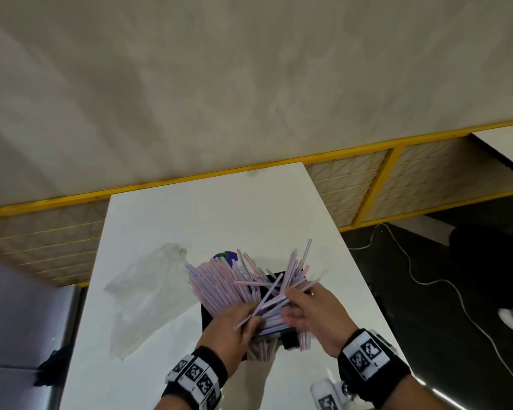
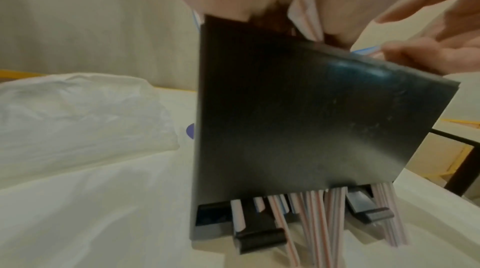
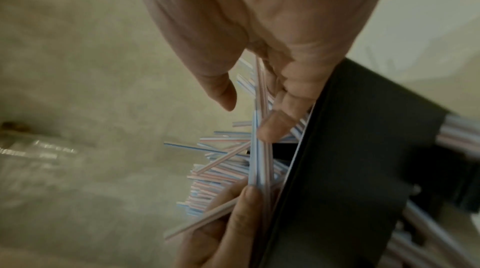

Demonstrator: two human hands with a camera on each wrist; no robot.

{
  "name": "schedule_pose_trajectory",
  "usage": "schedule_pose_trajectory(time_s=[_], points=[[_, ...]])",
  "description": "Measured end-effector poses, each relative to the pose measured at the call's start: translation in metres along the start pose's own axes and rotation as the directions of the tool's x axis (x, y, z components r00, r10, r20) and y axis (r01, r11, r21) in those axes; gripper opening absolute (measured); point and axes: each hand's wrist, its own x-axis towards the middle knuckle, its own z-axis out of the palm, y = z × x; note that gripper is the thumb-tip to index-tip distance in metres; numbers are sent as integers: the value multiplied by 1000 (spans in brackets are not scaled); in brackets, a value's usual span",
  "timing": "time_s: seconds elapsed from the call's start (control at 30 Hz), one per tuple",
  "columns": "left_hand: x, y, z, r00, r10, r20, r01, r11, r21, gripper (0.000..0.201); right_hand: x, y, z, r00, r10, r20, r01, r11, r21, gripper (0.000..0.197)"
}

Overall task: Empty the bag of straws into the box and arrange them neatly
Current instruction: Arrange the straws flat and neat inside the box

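A black box [image 1: 207, 316] stands on the white table [image 1: 190, 208], stuffed with a messy fan of striped pink-and-blue straws [image 1: 219, 285]. Both hands are in the pile at the box's near rim. My left hand [image 1: 251, 319] pinches a few loose straws [image 3: 202, 221] under its thumb. My right hand [image 1: 290, 309] curls its fingers round a small bunch of straws [image 3: 257, 159], thumb apart. In the left wrist view the box wall [image 2: 311, 118] fills the middle, and straw ends [image 2: 314, 221] poke out of a slot at its foot. The clear plastic bag [image 1: 148, 297] lies crumpled to the left.
A purple object [image 1: 225, 257] sits right behind the box. A white marker-tagged cylinder [image 1: 326, 392] lies by my right wrist at the near edge. A yellow mesh fence [image 1: 367, 187] runs behind the table. A white cable [image 1: 427, 282] trails over the dark floor on the right.
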Motion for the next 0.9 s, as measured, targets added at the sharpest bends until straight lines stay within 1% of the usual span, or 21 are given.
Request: schedule_pose_trajectory(time_s=[0.03,0.1,0.13,0.17,0.2,0.23,0.27,0.3,0.33,0.37,0.43,0.5,0.53,0.6,0.63,0.73,0.77,0.83,0.9], points=[[0,-2,1,1000,-4,3,4,1000,-7,33,-1,-2,-3,997,-43,-63,39,997,-67,31],[1,-5,2,1000,-20,-3,20,1000,-14,40,-4,-4,-7,972,-162,-168,122,967,-224,34],[1,-5,3,999,-32,-4,32,999,-17,41,-4,-5,-11,952,-231,-201,158,934,-321,36],[2,-7,3,999,-41,-3,41,999,-17,40,-3,-5,-14,926,-310,-214,194,879,-436,40],[3,-8,3,999,-42,0,42,999,-18,37,-1,-5,-18,894,-398,-204,228,798,-558,45],[4,-9,3,999,-38,2,38,999,-19,35,1,-4,-22,856,-488,-170,260,691,-674,50],[5,-9,2,1000,-30,2,30,999,-19,34,4,-2,-25,818,-565,-108,291,568,-770,54],[6,-8,1,1000,-20,4,20,1000,-13,34,6,-1,-27,790,-612,-24,318,444,-838,56],[6,-7,0,1000,-9,5,9,1000,-3,34,7,0,-26,778,-626,63,342,336,-878,58],[7,-6,-2,1000,1,2,-1,1000,8,34,7,2,-25,775,-616,141,370,261,-892,60],[9,-4,-3,1000,15,-16,-15,1000,27,34,8,10,-20,776,-573,263,425,167,-890,62],[9,0,-6,1000,5,-30,-4,999,42,36,10,22,-15,798,-503,331,421,74,-904,62],[9,2,-7,999,-4,-34,6,999,41,37,11,28,-12,814,-476,332,402,49,-914,61],[9,5,-9,999,-17,-37,18,999,37,38,10,36,-7,831,-460,315,364,19,-931,55],[9,7,-10,999,-20,-39,22,999,35,38,9,38,-5,821,-474,318,355,-11,-935,49],[9,12,-16,998,-7,-66,9,1000,28,35,9,42,-1,756,-549,357,341,-134,-930,28],[9,15,-18,997,6,-77,-3,1000,30,33,9,42,0,761,-543,356,324,-158,-933,27],[10,19,-21,994,40,-105,-37,999,29,28,9,43,-2,788,-512,342,283,-192,-940,36],[11,25,-27,989,56,-133,-56,998,9,24,9,44,-4,806,-491,330,267,-196,-944,42]])
